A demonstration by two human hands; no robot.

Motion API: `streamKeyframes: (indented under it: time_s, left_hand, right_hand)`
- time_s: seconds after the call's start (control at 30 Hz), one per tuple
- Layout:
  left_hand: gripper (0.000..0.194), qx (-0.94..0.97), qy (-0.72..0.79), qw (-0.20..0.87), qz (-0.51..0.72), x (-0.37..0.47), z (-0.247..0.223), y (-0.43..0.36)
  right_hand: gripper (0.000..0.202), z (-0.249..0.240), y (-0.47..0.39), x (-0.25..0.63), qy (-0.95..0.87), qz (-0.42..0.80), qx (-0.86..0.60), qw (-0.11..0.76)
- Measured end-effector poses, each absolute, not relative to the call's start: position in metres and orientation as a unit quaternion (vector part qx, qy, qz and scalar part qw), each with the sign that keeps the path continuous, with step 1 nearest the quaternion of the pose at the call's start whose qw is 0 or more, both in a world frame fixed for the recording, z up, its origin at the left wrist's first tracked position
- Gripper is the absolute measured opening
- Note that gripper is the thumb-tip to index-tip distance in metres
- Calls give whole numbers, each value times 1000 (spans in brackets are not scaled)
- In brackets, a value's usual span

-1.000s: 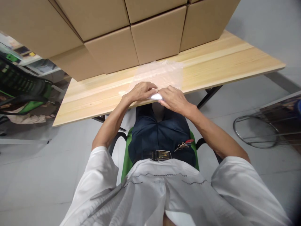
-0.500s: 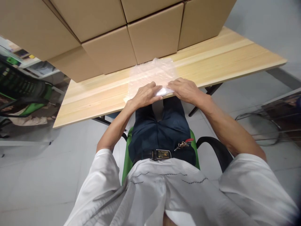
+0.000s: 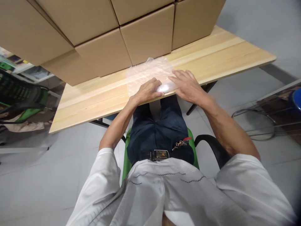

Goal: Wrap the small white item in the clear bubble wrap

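A translucent, pinkish plastic sheet lies spread on the wooden table, its far edge close to the cardboard boxes. At its near side, by the table's front edge, is a shiny whitish part; whether it is folded plastic or something under it, I cannot tell. My left hand holds the sheet's near left portion, fingers bent on top and thumb along the front edge. To the right, my right hand has its fingers apart, with the fingertips at the sheet's right edge.
Several large cardboard boxes are stacked along the back of the wooden table. A black and green chair stands at the left. On the right, a cable loop lies near a rack, with a blue round object at the edge.
My right hand has moved away from the left, its fingers spreading. More of the shiny part shows between the hands. The left hand stays about where it was, and the view has shifted slightly.
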State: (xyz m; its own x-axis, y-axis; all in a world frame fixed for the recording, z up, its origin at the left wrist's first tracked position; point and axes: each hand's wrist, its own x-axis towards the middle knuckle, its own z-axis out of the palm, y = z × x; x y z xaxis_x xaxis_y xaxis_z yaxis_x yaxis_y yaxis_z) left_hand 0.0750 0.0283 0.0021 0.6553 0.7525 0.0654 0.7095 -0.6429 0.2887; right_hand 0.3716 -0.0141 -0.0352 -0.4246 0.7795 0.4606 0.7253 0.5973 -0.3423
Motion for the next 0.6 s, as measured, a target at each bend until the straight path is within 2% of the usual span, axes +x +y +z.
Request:
streamKeyframes:
  time_s: [0.17,0.23,0.43,0.5,0.6]
  left_hand:
    - [48,909,380,141,96,79,1,42]
    - [55,911,371,147,103,78,0,46]
    - [119,903,352,198,147,52,-2,48]
    - [117,889,369,221,159,36,0,44]
    - [92,864,408,236,177,10,2,38]
  right_hand:
    - [67,-39,-29,337,-850,104,-406,319]
    - [68,-48,-27,329,-844,107,-417,321]
    - [84,-69,-20,331,-847,84,-416,321]
    - [89,-71,-19,333,-849,79,-416,316]
    - [93,-72,-17,336,-849,80,-419,312]
